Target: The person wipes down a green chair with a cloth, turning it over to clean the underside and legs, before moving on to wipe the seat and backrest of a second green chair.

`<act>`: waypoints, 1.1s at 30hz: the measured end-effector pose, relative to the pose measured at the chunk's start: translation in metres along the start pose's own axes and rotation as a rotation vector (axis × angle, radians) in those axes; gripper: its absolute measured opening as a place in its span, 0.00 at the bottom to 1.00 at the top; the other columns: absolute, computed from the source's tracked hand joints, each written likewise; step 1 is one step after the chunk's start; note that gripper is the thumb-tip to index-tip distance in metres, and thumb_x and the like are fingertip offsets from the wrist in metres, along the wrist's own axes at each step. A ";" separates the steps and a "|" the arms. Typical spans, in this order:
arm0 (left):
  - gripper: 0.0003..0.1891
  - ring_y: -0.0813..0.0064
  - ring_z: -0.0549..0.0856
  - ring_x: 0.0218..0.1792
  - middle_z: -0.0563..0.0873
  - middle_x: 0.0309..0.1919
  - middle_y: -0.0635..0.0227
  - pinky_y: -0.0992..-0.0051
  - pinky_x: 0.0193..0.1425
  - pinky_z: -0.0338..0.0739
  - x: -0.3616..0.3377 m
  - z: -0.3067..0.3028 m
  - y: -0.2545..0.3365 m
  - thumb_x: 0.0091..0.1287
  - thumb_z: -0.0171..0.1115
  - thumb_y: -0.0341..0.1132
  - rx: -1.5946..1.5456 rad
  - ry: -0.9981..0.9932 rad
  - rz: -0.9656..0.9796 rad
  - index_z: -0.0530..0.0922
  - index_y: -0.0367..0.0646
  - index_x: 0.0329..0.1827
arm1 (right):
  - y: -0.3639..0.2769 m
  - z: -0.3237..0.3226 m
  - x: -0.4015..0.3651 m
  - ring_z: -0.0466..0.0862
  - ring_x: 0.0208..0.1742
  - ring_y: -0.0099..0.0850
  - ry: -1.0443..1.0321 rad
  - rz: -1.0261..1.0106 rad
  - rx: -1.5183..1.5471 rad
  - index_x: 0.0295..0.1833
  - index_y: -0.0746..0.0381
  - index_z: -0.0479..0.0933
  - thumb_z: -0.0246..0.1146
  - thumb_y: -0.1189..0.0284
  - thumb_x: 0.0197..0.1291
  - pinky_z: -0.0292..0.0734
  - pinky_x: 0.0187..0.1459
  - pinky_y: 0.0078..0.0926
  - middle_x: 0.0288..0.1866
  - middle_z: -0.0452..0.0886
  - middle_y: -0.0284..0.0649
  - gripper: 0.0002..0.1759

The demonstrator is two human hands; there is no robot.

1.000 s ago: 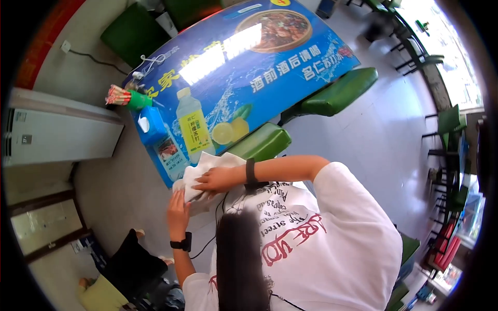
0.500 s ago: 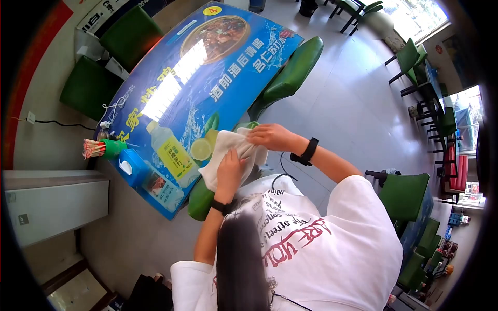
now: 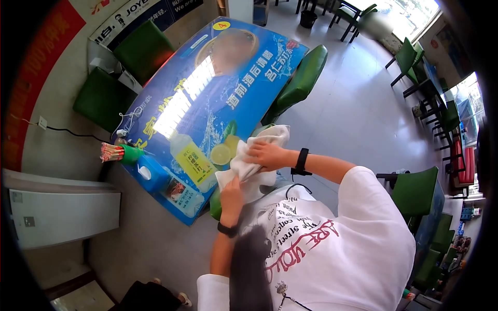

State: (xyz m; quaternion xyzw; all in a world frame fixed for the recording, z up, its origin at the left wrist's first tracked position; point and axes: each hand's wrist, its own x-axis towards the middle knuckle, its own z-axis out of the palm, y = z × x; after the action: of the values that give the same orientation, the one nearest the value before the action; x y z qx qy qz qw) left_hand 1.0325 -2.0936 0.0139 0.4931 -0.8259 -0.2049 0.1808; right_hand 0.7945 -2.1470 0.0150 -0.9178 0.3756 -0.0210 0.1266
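Observation:
A white cloth (image 3: 252, 182) is bunched between my two hands, beside the near edge of the blue table (image 3: 244, 111). My left hand (image 3: 232, 198) grips its lower left part, fingers closed on the fabric. Higher up and to the right, my right hand (image 3: 268, 155) is closed over the folded middle, and a loose end of cloth sticks out beyond it. Part of the cloth overlaps the printed lemon on the tabletop in this view. Below the cloth, a green chair (image 3: 215, 206) shows partly.
On the table's left end stand a blue tissue box (image 3: 152, 173) and a green holder (image 3: 132, 154) of chopsticks. A white cable (image 3: 126, 120) lies nearby. Green chairs (image 3: 298, 85) flank the table. A white cabinet (image 3: 65, 207) stands left; a person in black (image 3: 148, 296) is at the bottom.
My right hand has gone from the cloth's upper edge to over its middle, and the cloth is more bunched. The view has shifted, so the table sits farther right and lower.

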 end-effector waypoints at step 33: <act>0.28 0.54 0.84 0.36 0.85 0.33 0.58 0.59 0.39 0.78 -0.063 0.021 0.029 0.49 0.72 0.42 0.333 -0.113 -0.163 0.76 0.40 0.53 | -0.034 0.032 -0.028 0.81 0.34 0.39 0.136 -0.257 -0.060 0.46 0.47 0.74 0.61 0.68 0.53 0.72 0.35 0.38 0.30 0.78 0.36 0.13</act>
State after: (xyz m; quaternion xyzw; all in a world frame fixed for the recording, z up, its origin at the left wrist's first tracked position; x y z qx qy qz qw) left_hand 1.0289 -2.0221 0.0046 0.5690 -0.8148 -0.1066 0.0327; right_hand 0.8024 -2.0975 -0.0056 -0.9582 0.2632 -0.0878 0.0695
